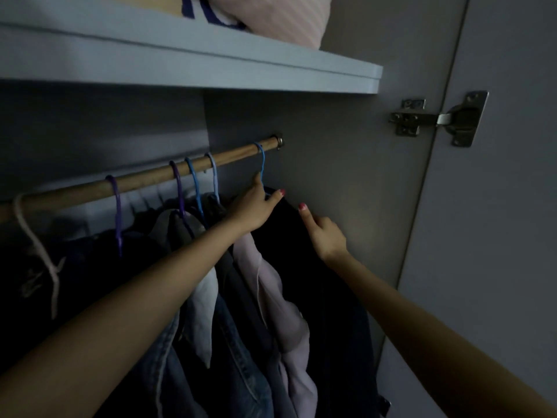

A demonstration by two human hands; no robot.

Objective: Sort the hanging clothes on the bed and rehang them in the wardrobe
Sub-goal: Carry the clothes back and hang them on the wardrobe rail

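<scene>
At the rail's end, left hand (256, 206) pinches blue hanger (261, 164).

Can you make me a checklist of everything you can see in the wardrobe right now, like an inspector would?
Surface: wooden rail runs under a shelf.
Job's things: blue hanger hooked at the rail's right end, carrying a dark garment; other clothes hang to its left on purple and blue hangers.
Clutter: striped bedding lies on the shelf.
Grippers: left hand holds the blue hanger's neck; right hand touches the dark garment, forefinger out.
Cables: nothing seen; a white cord dangles from the rail.
Surroundings: open door with a metal hinge.
</scene>
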